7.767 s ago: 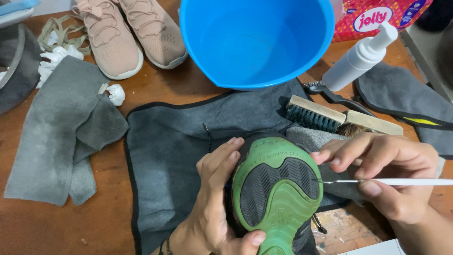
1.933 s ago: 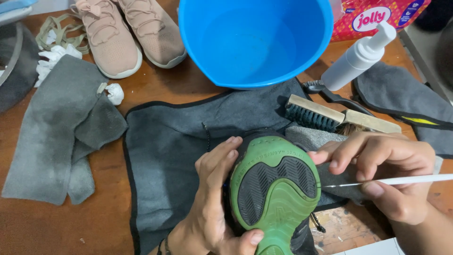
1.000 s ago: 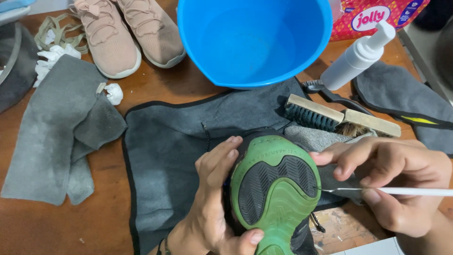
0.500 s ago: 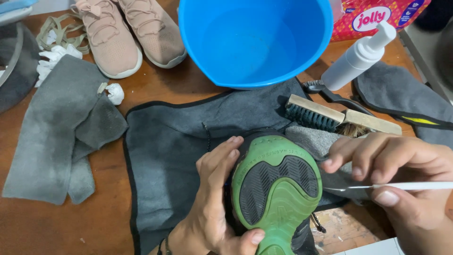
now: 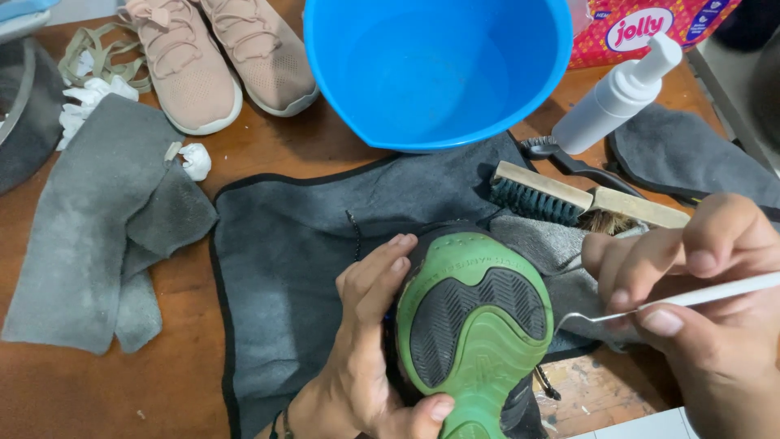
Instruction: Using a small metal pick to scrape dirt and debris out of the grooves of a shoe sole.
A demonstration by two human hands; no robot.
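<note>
My left hand [image 5: 361, 349] grips a shoe with a green and black sole [image 5: 475, 321], held sole-up over a dark grey towel [image 5: 292, 244]. My right hand [image 5: 699, 301] pinches a thin white-handled metal pick [image 5: 650, 302]. Its hooked tip sits just off the sole's right edge, a small gap away from the rubber.
A blue basin [image 5: 439, 65] stands at the back. A pair of pink sneakers [image 5: 215, 57] lies at the back left, with a grey cloth [image 5: 89, 228] and loose laces [image 5: 89, 61] nearby. Two wooden brushes [image 5: 569, 199], a white pump bottle [image 5: 617, 93] and a colourful packet [image 5: 650, 28] are at the right.
My right hand has slid to the right, drawing the pick's tip away from the sole's edge. The left hand and the shoe have stayed in place.
</note>
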